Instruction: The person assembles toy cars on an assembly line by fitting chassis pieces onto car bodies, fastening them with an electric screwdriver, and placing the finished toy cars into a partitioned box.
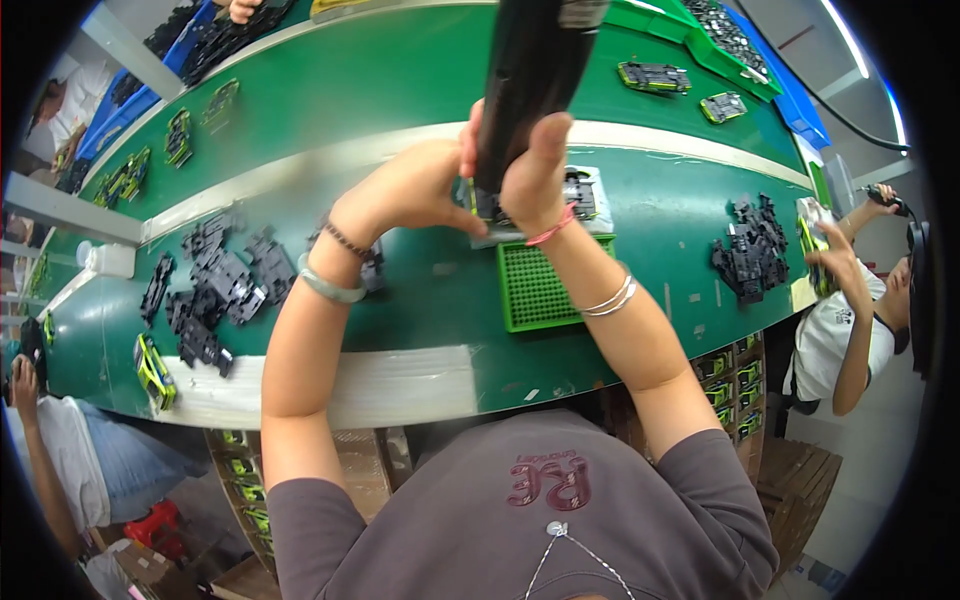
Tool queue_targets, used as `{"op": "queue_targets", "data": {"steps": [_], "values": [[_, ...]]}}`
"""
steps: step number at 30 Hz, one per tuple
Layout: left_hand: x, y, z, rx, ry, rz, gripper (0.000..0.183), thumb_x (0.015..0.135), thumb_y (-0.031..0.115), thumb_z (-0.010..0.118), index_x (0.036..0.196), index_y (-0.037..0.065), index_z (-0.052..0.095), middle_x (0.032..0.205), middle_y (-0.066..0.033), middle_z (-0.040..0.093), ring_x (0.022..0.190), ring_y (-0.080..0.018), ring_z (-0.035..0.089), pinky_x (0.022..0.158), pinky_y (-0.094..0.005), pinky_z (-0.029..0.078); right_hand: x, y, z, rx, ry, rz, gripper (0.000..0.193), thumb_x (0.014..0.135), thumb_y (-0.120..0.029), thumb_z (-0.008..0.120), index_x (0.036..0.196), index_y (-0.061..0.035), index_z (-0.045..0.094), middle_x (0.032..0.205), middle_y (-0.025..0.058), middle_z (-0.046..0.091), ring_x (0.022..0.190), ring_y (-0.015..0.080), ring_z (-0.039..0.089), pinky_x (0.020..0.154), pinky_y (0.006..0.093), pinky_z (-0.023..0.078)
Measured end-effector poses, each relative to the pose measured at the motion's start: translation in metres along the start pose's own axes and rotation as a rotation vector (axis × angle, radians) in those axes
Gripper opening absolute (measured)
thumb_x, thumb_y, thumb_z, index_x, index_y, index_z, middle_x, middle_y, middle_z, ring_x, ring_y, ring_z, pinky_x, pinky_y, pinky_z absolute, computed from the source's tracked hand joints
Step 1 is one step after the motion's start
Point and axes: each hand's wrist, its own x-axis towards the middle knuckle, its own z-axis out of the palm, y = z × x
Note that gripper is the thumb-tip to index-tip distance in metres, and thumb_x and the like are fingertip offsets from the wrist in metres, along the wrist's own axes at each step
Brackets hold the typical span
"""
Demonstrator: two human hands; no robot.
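Observation:
My right hand [538, 178] is wrapped round a thick black power screwdriver [532, 85], held upright with its lower end over a toy car chassis [580, 190]. The chassis is black with a little yellow-green at its edge and sits in a pale fixture [603, 195]. At the chassis' left end, my left hand [412, 188] holds it, thumb on the near side; its other fingers are mostly hidden behind the tool. The driver's tip is hidden by my hands. Just in front of the fixture lies a green grid tray [543, 288].
Loose black chassis parts pile up at left [225, 275] and right [750, 250]. A yellow-green car body [153, 372] rests at the near left edge. Behind a white rail, car units [655, 77] lie on a green belt [400, 70]. A co-worker [850, 320] works at right.

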Motion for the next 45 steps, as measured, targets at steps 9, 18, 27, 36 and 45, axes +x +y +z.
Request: {"op": "queue_targets", "data": {"steps": [9, 18, 27, 36, 45], "values": [[-0.005, -0.023, 0.013, -0.121, 0.078, -0.016, 0.053, 0.051, 0.027, 0.084, 0.093, 0.004, 0.06, 0.081, -0.0136, 0.06, 0.076, -0.0295, 0.056, 0.067, -0.0369, 0.046, 0.001, -0.007, 0.013, -0.082, 0.007, -0.023, 0.069, 0.078, -0.067, 0.048, 0.056, -0.002, 0.047, 0.045, 0.0011, 0.047, 0.042, 0.0076, 0.049, 0.039, 0.0228, 0.036], [-0.002, -0.039, 0.023, -0.079, 0.149, 0.079, 0.07, 0.051, 0.019, 0.086, 0.107, -0.001, 0.05, 0.088, -0.0105, 0.058, 0.081, -0.0205, 0.055, 0.071, -0.034, 0.046, 0.002, -0.012, 0.011, -0.246, 0.08, -0.065, 0.072, 0.075, -0.07, 0.049, 0.055, -0.0011, 0.044, 0.046, 0.0048, 0.046, 0.046, 0.0097, 0.049, 0.043, 0.0265, 0.038], [0.012, 0.011, 0.014, 0.125, -0.056, -0.016, 0.064, 0.055, 0.03, 0.082, 0.103, -0.002, 0.054, 0.101, -0.0171, 0.059, 0.096, -0.0313, 0.056, 0.084, -0.0368, 0.044, -0.008, -0.069, -0.047, 0.065, 0.116, -0.175, 0.065, 0.076, -0.066, 0.052, 0.068, -0.0023, 0.049, 0.056, 0.0018, 0.051, 0.052, 0.0071, 0.052, 0.045, 0.0225, 0.041], [0.008, 0.002, -0.009, -0.106, 0.075, 0.0, 0.05, 0.06, 0.017, 0.078, 0.102, -0.001, 0.056, 0.099, -0.013, 0.062, 0.092, -0.0212, 0.059, 0.084, -0.0333, 0.044, -0.061, -0.065, -0.148, -0.231, 0.247, -0.12, 0.085, 0.066, -0.08, 0.046, 0.086, 0.0018, 0.054, 0.065, 0.0047, 0.054, 0.06, 0.0105, 0.052, 0.054, 0.024, 0.041], [-0.029, -0.026, -0.08, -0.659, 0.583, -0.07, 0.041, 0.074, 0.006, 0.067, 0.11, -0.004, 0.051, 0.1, -0.0082, 0.06, 0.092, -0.015, 0.057, 0.081, -0.0273, 0.047, -0.021, -0.12, -0.143, -0.162, 0.21, -0.142, 0.065, 0.074, -0.06, 0.059, 0.095, 0.0001, 0.049, 0.07, 0.0079, 0.056, 0.062, 0.0138, 0.056, 0.054, 0.0241, 0.042]]}}
